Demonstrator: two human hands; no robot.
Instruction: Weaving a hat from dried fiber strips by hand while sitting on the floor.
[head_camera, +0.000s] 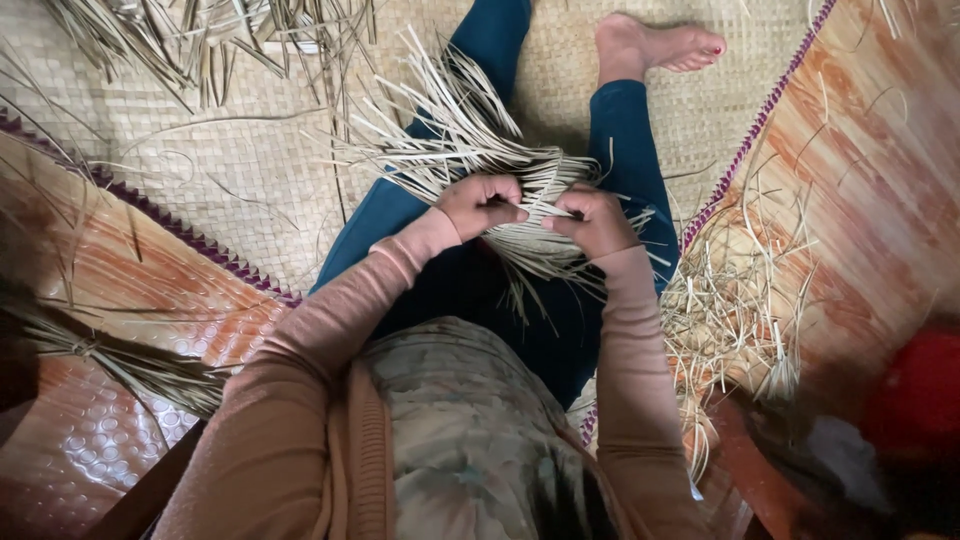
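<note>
While woven only at the core, with loose ends fanning up and left, bundle of pale straw strips (480, 160) held over the lap, above the blue trousers (620, 150). Judged early to midway: a tight patch between the hands, most strips unworked. More loose strips heaped on the woven mat (250, 180) at upper left, and a tangle of scraps (730, 300) at right. Left hand (482, 205) curled, grip closed on the strips, thumb pressing across. Right hand (595, 220) fisted just beside it, grip pinching the same bundle. Both forearms angled inward, wrists bent down.
</note>
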